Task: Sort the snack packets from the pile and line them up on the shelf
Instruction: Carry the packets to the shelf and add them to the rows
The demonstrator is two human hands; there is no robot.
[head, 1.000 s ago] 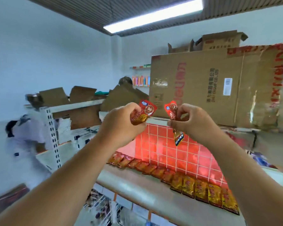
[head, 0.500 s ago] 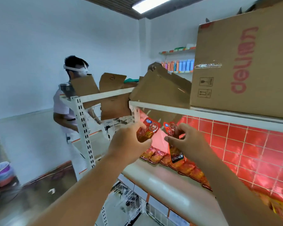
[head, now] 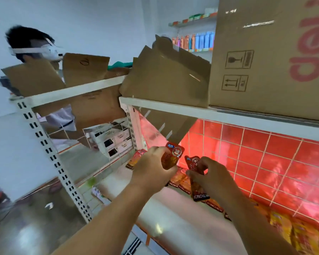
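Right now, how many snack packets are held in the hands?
2: one red packet gripped in the left hand, a second packet pinched in the right hand. More could be hidden inside either grip.

Packets (head: 179, 180) in a row far back on the shelf (head: 173, 227), cardboard box (head: 265, 61) on the upper shelf (head: 228, 116) above.

- Left hand (head: 153, 169) grips a red packet (head: 172, 157), its top sticking up
- Right hand (head: 213, 178) pinches a second packet (head: 199, 192) that hangs down, "KONCHEW" at its foot
- Both hover over the shelf (head: 182, 223), above a row (head: 215, 207) of packets along the red tiled wall (head: 265, 162)
- Cardboard box (head: 265, 61) on the board above
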